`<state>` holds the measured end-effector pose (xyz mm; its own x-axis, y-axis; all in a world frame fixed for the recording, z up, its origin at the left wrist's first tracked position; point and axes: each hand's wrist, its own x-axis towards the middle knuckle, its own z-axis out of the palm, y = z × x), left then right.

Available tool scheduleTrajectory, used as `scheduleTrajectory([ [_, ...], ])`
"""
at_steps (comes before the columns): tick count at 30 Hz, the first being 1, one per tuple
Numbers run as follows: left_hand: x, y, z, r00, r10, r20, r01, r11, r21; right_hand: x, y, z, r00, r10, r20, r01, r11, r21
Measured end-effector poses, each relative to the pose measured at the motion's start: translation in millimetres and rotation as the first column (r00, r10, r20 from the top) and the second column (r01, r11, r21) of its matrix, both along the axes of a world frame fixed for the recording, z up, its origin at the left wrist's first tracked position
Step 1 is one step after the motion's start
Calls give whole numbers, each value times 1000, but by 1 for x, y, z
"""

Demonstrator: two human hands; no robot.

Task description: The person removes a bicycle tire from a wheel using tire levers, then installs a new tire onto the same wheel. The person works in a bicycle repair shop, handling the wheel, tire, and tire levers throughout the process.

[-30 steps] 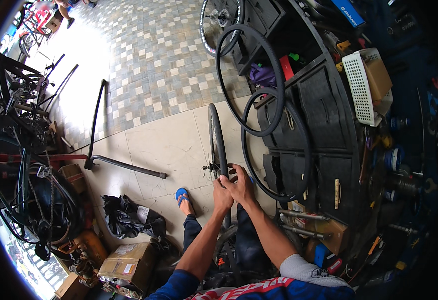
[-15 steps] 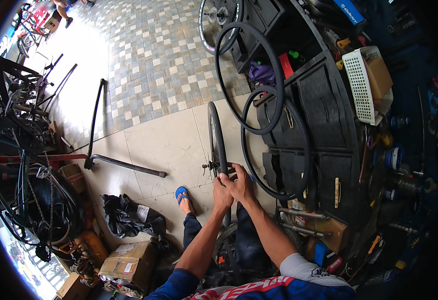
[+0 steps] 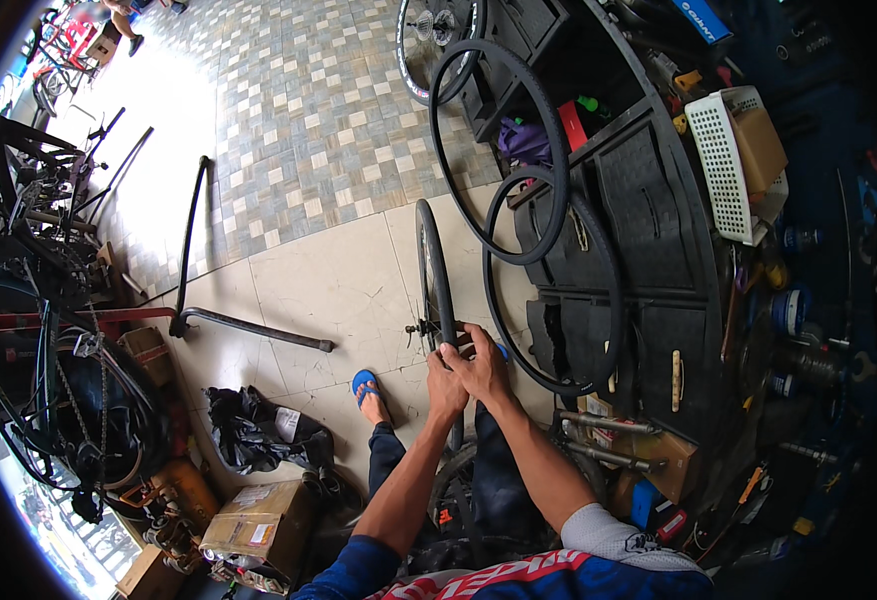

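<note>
Between my legs a bicycle wheel with a black tire (image 3: 434, 262) stands upright, seen nearly edge-on, its hub (image 3: 420, 329) showing on the left side. My left hand (image 3: 445, 385) is closed on the near part of the tire. Right beside it, my right hand (image 3: 481, 368) grips the same tire, its fingers bent over the right side. Both thumbs lie close together on top of the tread. What the fingertips press on is hidden behind the hands.
Two loose black tires (image 3: 560, 150) lean at the dark cabinet (image 3: 648, 220) on the right. A bent black stand leg (image 3: 258, 330) lies on the floor at left. Around me are a black plastic bag (image 3: 258, 435), a cardboard box (image 3: 258, 525), a partly dismantled bicycle (image 3: 58, 340) and a white basket (image 3: 718, 170).
Both hands stay on the tire at nearly the same place, with only a slight shift of the fingers. The wheel and its surroundings look almost unchanged.
</note>
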<state>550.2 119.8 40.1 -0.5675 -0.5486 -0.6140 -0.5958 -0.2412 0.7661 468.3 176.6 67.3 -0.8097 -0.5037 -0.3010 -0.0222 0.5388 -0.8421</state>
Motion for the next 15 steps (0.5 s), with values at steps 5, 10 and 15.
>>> scheduleTrajectory([
  [5, 0, -1, 5, 998, -21, 53, 20, 1000, 9, 1, 0, 1, 1000, -1, 0, 1, 1000, -4],
  [10, 0, -1, 7, 1000, 10, 17, -10, 999, 36, 1, 2, 4, 994, -25, 109, 26, 1000, -11],
  [15, 2, 1, 8, 1000, 11, -8, -11, 1000, 20, 3, 2, 7, 996, -22, 89, 22, 1000, -2],
])
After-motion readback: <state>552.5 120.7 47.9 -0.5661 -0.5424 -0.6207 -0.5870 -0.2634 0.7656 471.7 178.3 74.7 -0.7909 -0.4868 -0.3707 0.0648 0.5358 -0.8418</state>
